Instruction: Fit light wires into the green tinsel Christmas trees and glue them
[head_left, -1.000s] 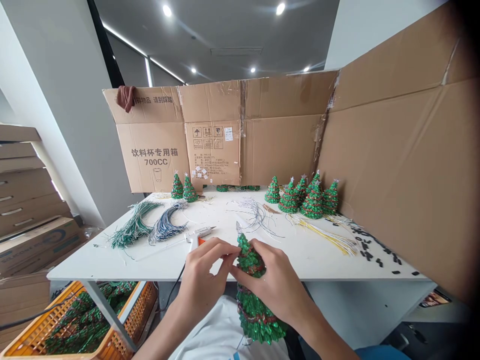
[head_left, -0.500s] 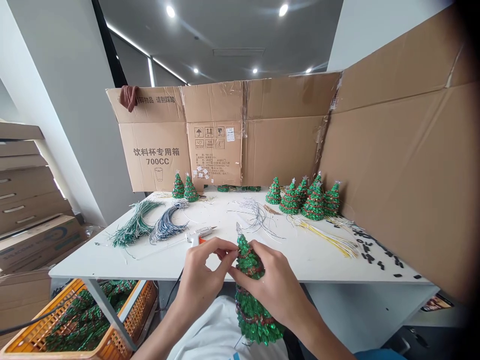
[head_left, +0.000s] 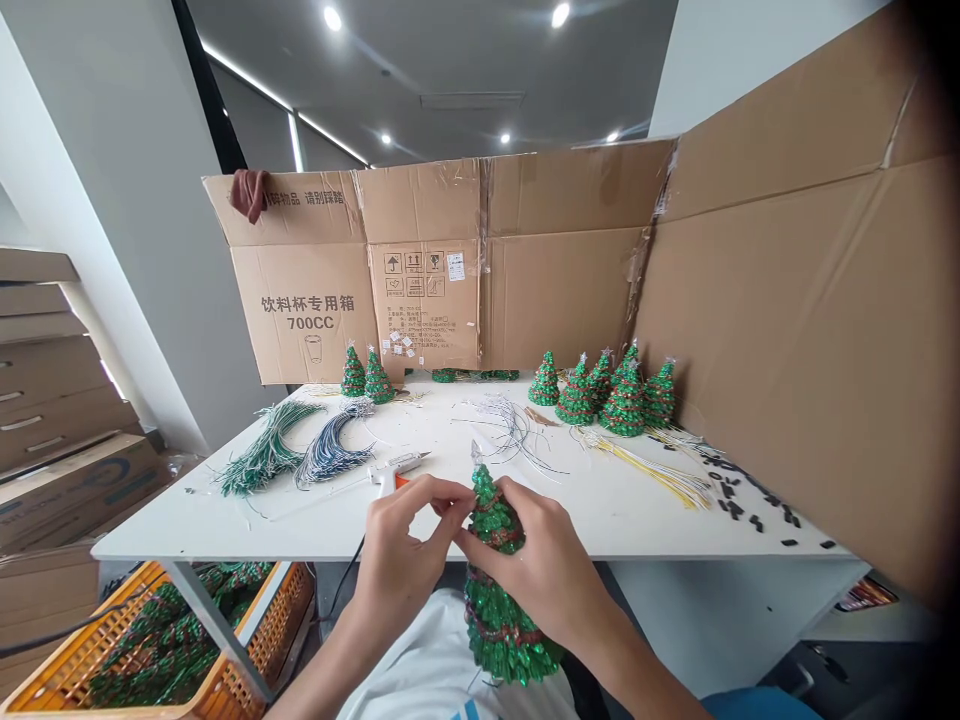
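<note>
A green beaded tree with a clear tip is held between 2 hands, in front of the near edge of the white table. Its upper part is gripped by the right hand, thumb and fingers spread around it. Its side, just below the tip, is touched by the left hand, thumb and index fingertip pinched nearly together; whether anything is pinched there cannot be told. Behind the left hand, a glue gun is seen lying on the table.
</note>
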